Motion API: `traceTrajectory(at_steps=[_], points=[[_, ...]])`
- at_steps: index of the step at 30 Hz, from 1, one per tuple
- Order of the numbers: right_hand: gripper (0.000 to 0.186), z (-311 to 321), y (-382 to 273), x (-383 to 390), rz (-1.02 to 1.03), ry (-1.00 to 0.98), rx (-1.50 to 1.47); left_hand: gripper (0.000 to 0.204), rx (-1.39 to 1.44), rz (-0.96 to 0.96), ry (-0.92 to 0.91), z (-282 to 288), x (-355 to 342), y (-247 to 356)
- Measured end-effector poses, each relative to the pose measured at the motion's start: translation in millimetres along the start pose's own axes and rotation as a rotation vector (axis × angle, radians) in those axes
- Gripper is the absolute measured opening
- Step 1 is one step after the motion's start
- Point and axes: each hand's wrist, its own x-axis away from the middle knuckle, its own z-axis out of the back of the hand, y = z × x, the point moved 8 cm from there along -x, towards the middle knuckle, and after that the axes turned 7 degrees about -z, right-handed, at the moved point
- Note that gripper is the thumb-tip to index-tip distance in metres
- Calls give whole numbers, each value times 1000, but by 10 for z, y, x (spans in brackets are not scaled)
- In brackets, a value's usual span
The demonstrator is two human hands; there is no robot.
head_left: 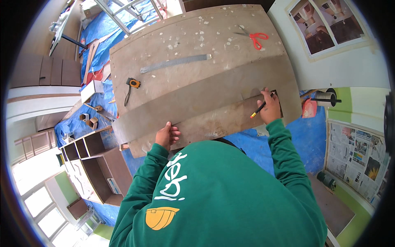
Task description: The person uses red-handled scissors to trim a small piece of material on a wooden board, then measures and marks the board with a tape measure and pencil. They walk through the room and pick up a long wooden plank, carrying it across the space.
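Note:
A long, flat grey-brown strip (193,98) lies slantwise across a paint-spotted board (181,47). At its near edge, left of the middle, my left hand (166,136) is closed, the thumb on the strip and the other fingers curled beside it. My right hand (269,108) is over the strip's right end, gripping a black pencil (259,109) whose eraser end points down and left. The fingertips and the pencil's tip are partly hidden. Beyond the strip lie a grey metal ruler (176,64), an orange-and-black tape measure (133,83) and red-handled scissors (257,40).
Blue sheeting (302,138) covers the floor around the board. An open wooden shelf unit (113,173) stands at the left, and a metal ladder (119,20) at the far left. A wall with taped newspaper (356,154) is on the right.

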Motion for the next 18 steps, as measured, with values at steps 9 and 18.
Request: traceTrajectory(at_steps=[9,18], points=[[46,-323,164,-127,-116,-126,184,32,-190,-394,19,-183,132,435],[40,-364,254,-178,-66,-161,123,37,-1248,-1268,127,-666,610,552]])
